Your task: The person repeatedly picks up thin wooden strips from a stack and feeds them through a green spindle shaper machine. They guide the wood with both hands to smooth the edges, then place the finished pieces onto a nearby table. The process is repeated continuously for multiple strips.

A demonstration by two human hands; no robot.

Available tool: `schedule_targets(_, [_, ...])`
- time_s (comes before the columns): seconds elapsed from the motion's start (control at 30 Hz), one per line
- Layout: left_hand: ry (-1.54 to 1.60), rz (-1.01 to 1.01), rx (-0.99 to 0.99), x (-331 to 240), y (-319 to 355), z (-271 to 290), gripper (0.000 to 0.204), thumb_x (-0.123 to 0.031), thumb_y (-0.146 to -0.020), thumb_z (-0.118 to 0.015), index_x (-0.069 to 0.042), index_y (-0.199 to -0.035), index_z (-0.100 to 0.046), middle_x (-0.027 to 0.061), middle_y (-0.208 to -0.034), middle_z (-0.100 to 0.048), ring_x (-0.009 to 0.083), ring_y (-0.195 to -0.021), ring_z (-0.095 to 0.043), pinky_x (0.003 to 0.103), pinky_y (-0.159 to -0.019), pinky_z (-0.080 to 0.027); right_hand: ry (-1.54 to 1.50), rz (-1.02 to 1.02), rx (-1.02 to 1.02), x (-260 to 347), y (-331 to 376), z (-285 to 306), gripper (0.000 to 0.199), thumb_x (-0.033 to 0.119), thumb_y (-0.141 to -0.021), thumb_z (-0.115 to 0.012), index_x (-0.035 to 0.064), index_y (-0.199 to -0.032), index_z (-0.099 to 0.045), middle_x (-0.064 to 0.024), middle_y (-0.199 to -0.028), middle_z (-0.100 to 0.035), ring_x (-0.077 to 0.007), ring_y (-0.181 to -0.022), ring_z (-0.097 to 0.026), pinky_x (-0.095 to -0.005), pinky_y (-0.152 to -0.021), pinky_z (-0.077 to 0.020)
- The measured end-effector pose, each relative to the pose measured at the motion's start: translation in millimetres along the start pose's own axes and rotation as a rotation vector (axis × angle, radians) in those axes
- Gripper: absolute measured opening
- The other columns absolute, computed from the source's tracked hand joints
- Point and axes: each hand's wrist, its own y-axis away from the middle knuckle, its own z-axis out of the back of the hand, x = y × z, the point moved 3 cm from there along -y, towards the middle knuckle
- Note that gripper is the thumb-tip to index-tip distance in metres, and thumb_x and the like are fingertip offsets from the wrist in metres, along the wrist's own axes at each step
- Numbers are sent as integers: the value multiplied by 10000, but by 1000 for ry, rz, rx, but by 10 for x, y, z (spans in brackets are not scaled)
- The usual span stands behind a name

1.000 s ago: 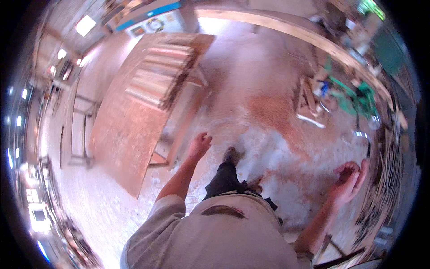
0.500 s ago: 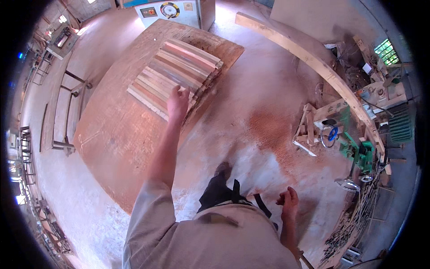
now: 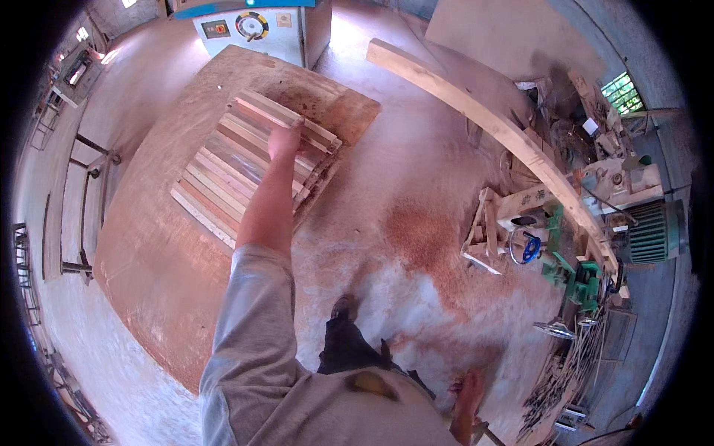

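**Reaching the Stacked Slats**

Left hand (image 3: pixel 285 140) now laid on the upper end of the stack of short pale and reddish wooden slats (image 3: pixel 249 171), fingers (image 3: pixel 291 131) bent over the topmost slat; whether clamped on it or merely resting there, impossible to tell from above. Half a second back, poised just short of that same stack; a second back, hanging loose near the hip. Grey sleeve stretched forward from the lower edge, forearm crossing the slats lengthwise. By all appearances, the approach over and a first contact made, with no slat yet lifted clear of its neighbours.

Right hand (image 3: pixel 467 392) low at the side, near the bottom rim, well apart from the timber and holding nothing visible; fingers too blurred to call apart or together.

Stack lying in tilted rows on the broad reddish-brown board desk (image 3: pixel 149 245), towards its far end, close to a grey machine cabinet with a round dial (image 3: pixel 256 30). To the right, a long pale wooden beam (image 3: pixel 483 119) arching over a sawdust-strewn concrete floor (image 3: pixel 416 245), then a green and cream woodworking machine (image 3: pixel 573 253) with offcuts heaped beside it.

No bin, box or tray in sight; slats kept only by their own stacking, sawdust loose on the floor.
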Motion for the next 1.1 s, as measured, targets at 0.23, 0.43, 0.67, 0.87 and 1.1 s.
schedule_targets(0.23, [69, 77, 74, 308, -309, 101, 364, -313, -802, -616, 51, -779, -612, 135, -623, -624, 214, -513, -624, 305, -433, -492, 15, -15, 88, 49, -339, -85, 263, 230, -930, -464, 8, -1046, -542, -75, -713, -565, -154, -513, -549, -284, -456, -475])
schedule_targets(0.43, [568, 110, 204, 475, -15, 184, 237, -215, -868, -521, 0, -777, -563, 97, -581, -562, 187, -450, -550, 281, -372, -420, 71, 94, 184, 405, -503, -222, 317, 250, -919, -489, -34, -1054, -534, -89, -726, -569, -156, -563, -549, -291, -525, -474])
schedule_targets(0.67, [805, -63, 560, 152, 2195, -679, 209, -112, -853, -526, 0, -1029, -518, 59, -876, -566, 180, -815, -567, 324, -710, -493, 324, 504, 347, 1248, -982, -501, 428, 38, -818, -574, -9, -1228, -463, -118, -1086, -557, -201, -948, -561, -314, -814, -479])
schedule_targets(0.87, [650, -86, 891, -11, 4223, -1590, 169, -60, -811, -542, -37, -978, -532, 48, -891, -563, 155, -780, -557, 329, -664, -510, 395, 978, 697, 1974, -1117, -542, 454, 280, -786, -646, 23, -1132, -502, -203, -1029, -572, -351, -967, -554, -413, -823, -434])
schedule_targets(1.1, [892, 58, 996, -164, 4090, -2460, 278, -199, -848, -585, -65, -1087, -543, 43, -994, -617, 163, -903, -601, 321, -816, -504, 351, 703, 853, 1782, -1970, 824, 252, 245, -803, -607, 48, -955, -563, -142, -803, -606, -265, -754, -600, -370, -665, -457])
